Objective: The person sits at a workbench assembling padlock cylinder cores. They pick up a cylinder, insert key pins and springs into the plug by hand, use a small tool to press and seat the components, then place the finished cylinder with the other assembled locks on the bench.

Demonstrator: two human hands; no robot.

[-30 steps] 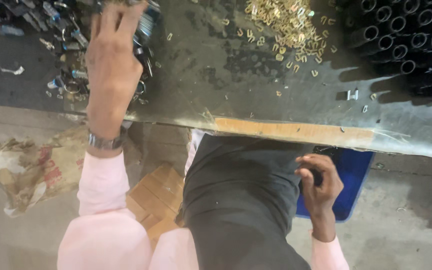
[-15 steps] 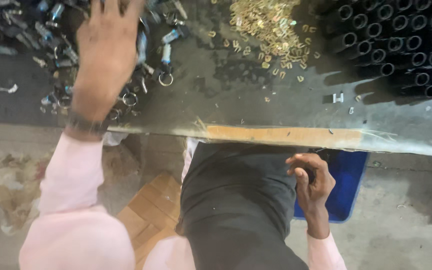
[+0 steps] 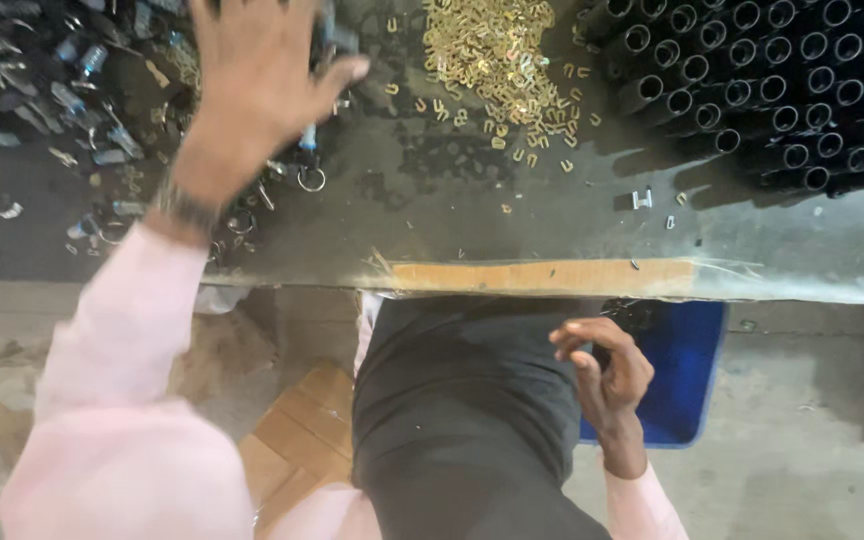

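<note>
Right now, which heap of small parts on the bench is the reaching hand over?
The left hand is spread over the silvery rings and clips at the bench's left, not the brass-coloured heap or black tubes.

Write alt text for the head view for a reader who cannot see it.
The person's left hand reaches, fingers spread, over a heap of small metal rings and clips on a grey workbench. The right hand is curled below the bench edge, near a blue bin. Brass clips and black tubes lie further right.
</note>
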